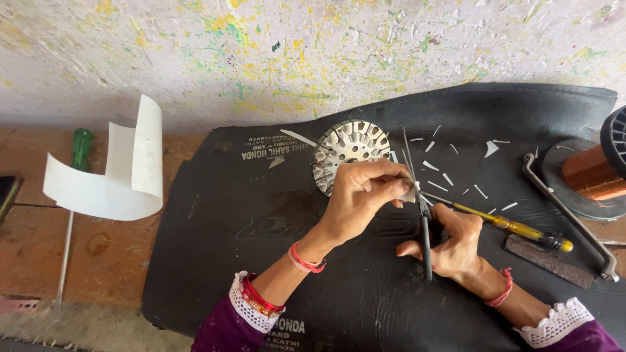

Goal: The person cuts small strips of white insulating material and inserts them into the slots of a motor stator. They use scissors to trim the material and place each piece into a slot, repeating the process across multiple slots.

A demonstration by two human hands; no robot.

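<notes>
My left hand [362,195] pinches a small white paper strip [410,191] just in front of a round slotted metal core [348,154] that lies on a black rubber mat [261,221]. My right hand [453,241] grips black-handled scissors [425,228], whose blades point up at the strip between my left fingers. Several cut white paper slivers [432,166] lie scattered on the mat to the right of the core.
A yellow-handled screwdriver [515,228], a dark flat file block [548,261] and a bent metal wrench [567,215] lie at right. A copper wire spool [596,173] stands at the far right. A curled white paper sheet [124,169] and a green-handled screwdriver [72,215] rest on the wooden bench at left.
</notes>
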